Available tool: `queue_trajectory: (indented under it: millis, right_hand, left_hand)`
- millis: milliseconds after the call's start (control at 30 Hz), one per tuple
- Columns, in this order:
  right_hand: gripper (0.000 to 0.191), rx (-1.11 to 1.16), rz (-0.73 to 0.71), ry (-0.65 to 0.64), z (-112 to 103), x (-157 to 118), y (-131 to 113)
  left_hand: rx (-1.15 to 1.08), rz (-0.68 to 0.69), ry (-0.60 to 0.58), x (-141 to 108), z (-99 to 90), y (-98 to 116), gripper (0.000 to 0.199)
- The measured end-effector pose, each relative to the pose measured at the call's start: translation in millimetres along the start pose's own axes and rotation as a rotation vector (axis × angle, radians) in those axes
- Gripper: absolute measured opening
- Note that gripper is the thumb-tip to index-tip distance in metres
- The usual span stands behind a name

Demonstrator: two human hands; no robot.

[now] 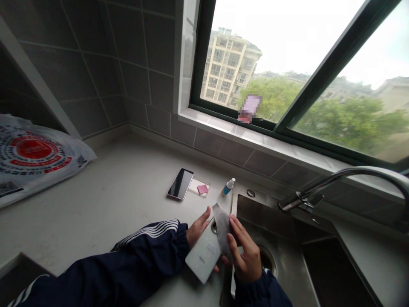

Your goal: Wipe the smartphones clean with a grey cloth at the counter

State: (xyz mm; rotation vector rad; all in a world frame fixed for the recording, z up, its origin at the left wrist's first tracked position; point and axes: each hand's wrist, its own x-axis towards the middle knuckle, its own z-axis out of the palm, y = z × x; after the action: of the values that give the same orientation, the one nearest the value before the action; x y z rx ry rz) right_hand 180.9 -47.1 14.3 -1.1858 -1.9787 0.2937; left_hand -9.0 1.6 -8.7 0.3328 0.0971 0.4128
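Note:
A light-coloured phone [203,254], its back facing up, rests in my left hand [197,229]. The thumb lies along its upper left edge and fingertips show under its lower right edge. My right hand [245,252] holds a thin grey cloth [222,226] against the phone's right side, over part of the back near the camera ring. Beyond my hands, a dark-screened phone [181,184] lies on the counter, beside a clear case [193,186] with a small pink piece [202,189] on it. A small spray bottle [228,187] stands by the sink's edge.
On the right is a steel sink [287,256] with a curved faucet [315,186] behind it. A white plastic bag with red print [41,153] sits on the counter [128,183] at the left. Behind are a tiled wall and a window with a sill [223,128].

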Motion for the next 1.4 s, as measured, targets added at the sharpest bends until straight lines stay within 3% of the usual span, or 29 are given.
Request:
queue_trajectory:
  millis: [200, 333, 533, 600, 733, 833, 933, 1133, 1400]
  right_hand:
    - [0.045, 0.036, 0.019, -0.047, 3.3, -5.1, 6.2]
    - [0.050, -0.109, -0.141, -0.137, 6.1, -5.8, 5.7]
    - [0.048, -0.206, -0.381, -0.257, 6.4, -4.9, -18.9]
    - [0.045, -0.170, -0.440, -0.310, 6.2, -5.5, -29.0]
    - [0.042, -0.052, -0.532, -0.361, 9.3, -8.6, -45.0]
    - [0.041, 0.005, -0.575, -0.360, 14.9, -11.1, -51.3]
    - [0.040, 0.063, -0.579, -0.321, 20.1, -13.1, -53.9]
    - [0.040, 0.099, -0.448, -0.138, 24.3, -16.3, -55.1]
    - [0.051, 0.047, -0.347, -0.105, 24.3, -17.6, -47.9]
  left_hand:
    - [-0.031, 0.038, -0.015, -3.8, 5.9, 3.5, 0.088]
    - [-0.076, 0.134, 0.027, -1.6, 18.1, 8.1, 0.086]
    - [-0.143, 0.255, 0.212, 2.1, 23.8, 9.2, 0.093]
    - [-0.127, 0.218, 0.219, -1.3, 19.1, 11.1, 0.102]
    - [-0.073, 0.091, 0.121, -9.4, 8.7, 16.8, 0.126]
    - [0.008, 0.103, 0.114, -11.8, 6.1, 20.0, 0.125]
    - [0.091, 0.095, 0.119, -10.3, 4.4, 20.4, 0.120]
    - [0.154, 0.104, 0.136, -2.9, -2.3, 12.8, 0.117]
    - [0.216, 0.065, 0.091, -1.2, 9.6, 13.6, 0.115]
